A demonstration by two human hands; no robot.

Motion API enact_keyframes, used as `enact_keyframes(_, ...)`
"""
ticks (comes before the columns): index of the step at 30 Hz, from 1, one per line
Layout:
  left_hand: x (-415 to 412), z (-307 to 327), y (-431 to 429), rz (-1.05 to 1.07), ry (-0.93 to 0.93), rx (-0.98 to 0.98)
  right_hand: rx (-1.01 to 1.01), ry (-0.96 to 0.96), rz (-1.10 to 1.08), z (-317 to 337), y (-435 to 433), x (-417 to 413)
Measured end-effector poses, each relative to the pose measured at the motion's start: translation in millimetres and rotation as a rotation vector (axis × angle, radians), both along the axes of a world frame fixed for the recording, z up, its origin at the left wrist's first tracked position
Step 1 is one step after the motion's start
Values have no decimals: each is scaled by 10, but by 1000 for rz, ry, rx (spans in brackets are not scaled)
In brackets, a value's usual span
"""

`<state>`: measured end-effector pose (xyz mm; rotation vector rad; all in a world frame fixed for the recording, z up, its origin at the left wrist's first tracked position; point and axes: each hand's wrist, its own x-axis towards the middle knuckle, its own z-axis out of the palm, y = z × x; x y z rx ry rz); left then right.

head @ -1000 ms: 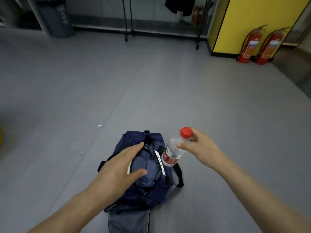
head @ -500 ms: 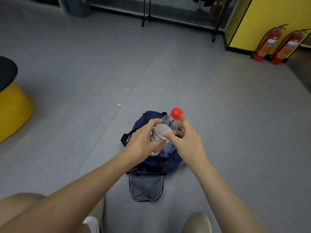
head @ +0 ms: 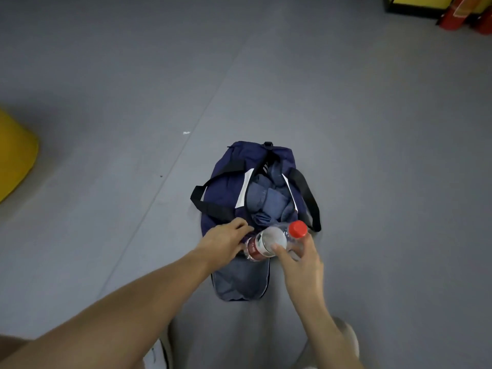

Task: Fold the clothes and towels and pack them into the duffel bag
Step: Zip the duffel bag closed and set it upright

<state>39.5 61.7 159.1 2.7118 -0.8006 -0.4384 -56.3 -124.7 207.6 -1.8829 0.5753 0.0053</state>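
A navy duffel bag (head: 229,179) lies open on the grey floor, with black handles and a grey flap at its near end. Folded blue clothes (head: 267,199) fill its opening. A clear water bottle (head: 269,242) with a red cap and a red label lies tilted over the bag's near end. My right hand (head: 299,258) grips the bottle near its neck. My left hand (head: 225,242) is at the bottle's lower end, fingers curled at the bag's near edge; whether it grips the bottle or the bag is hidden.
A yellow round seat (head: 14,155) stands at the left edge. Red fire extinguishers (head: 452,16) and a yellow panel are at the far right corner. My shoes (head: 159,352) show at the bottom. A small white scrap (head: 186,132) lies on the floor.
The view has tilted down towards the bag. Both hands have lowered the bottle from above the bag to its near end, and the bottle now lies more sideways.
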Motion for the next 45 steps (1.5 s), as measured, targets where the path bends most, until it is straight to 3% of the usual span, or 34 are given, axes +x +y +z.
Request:
enact_keyframes(7,212,-865,-382,-129,12,259,-42,148,-29,-562,-223,-186)
enact_keyframes(12,267,-999,-525,-70,-5,299,36,180,-58,-764,-47,-113)
enact_keyframes(15,314,-951,-486,-34,-35,216,34,136,-47,-824,11,-79)
enact_keyframes(20,334,-613,-425,196,-148,-165,-21,76,19,-881,113,-28)
enact_keyframes(23,278,-339,-400,324,-117,-351,-78,12,77,-907,222,26)
enact_keyframes(32,394,367,-399,491,-13,-625,-323,-48,181,-1111,430,474)
enact_keyframes(39,269,420,-262,484,31,-650,-427,44,214,-1195,486,1035)
enact_keyframes(45,165,202,-118,478,103,-411,-179,96,52,-1379,493,767)
